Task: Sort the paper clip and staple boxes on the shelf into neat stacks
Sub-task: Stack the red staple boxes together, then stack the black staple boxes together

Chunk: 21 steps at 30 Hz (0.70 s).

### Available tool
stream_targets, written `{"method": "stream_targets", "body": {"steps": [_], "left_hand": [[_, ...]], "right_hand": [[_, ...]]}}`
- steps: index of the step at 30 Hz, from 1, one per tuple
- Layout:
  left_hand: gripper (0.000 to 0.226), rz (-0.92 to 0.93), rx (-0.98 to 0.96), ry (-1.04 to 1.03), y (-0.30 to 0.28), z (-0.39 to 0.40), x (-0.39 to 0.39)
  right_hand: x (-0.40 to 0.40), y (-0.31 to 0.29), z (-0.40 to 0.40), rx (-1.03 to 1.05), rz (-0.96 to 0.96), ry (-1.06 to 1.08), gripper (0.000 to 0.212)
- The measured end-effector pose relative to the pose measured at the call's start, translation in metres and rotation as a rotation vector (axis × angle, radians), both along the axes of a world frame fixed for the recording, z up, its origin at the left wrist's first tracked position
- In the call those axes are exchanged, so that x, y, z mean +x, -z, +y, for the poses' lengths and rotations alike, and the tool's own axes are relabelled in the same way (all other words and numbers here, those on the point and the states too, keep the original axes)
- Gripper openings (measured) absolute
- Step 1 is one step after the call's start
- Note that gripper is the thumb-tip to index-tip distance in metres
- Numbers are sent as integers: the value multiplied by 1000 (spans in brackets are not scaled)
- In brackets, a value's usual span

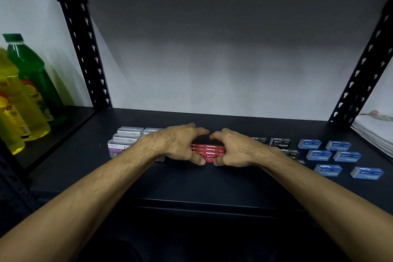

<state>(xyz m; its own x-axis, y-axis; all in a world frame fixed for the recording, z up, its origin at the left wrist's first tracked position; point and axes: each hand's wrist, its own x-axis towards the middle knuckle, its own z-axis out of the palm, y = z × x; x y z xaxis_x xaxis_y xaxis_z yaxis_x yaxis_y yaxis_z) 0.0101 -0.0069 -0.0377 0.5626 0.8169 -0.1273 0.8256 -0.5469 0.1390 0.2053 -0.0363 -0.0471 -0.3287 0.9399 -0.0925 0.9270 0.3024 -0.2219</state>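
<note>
A block of red staple boxes [209, 152] sits at the middle of the dark shelf [191, 178]. My left hand [180, 144] grips its left side and my right hand [236, 149] grips its right side, fingers curled over the back and thumbs at the front. Purple and clear paper clip boxes [123, 141] stand in rows just left of my left hand. Black staple boxes [280, 143] lie behind and right of my right wrist, partly hidden. Several blue staple boxes [328, 155] lie scattered singly at the right.
Green and yellow bottles [27, 95] stand on the neighbouring shelf at the left, past a black perforated upright [85, 49]. A stack of white paper [376, 132] lies at the far right, beside the other upright [361, 70]. A shelf board hangs overhead.
</note>
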Motion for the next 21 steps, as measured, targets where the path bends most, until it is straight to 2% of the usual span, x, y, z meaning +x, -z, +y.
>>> {"method": "stream_targets", "body": {"steps": [3, 6, 10, 15, 21], "left_hand": [[87, -97, 130, -1, -11, -12, 5], [60, -263, 199, 48, -14, -22, 21], [35, -343, 195, 100, -8, -32, 54], [30, -360, 144, 88, 9, -45, 95], [38, -395, 164, 59, 28, -53, 126]], "right_hand": [[16, -15, -12, 42, 8, 37, 75], [39, -28, -25, 101, 36, 86, 55], [74, -32, -40, 186, 17, 172, 37], [111, -27, -62, 209, -31, 255, 29], [138, -9, -81, 223, -61, 276, 28]]}}
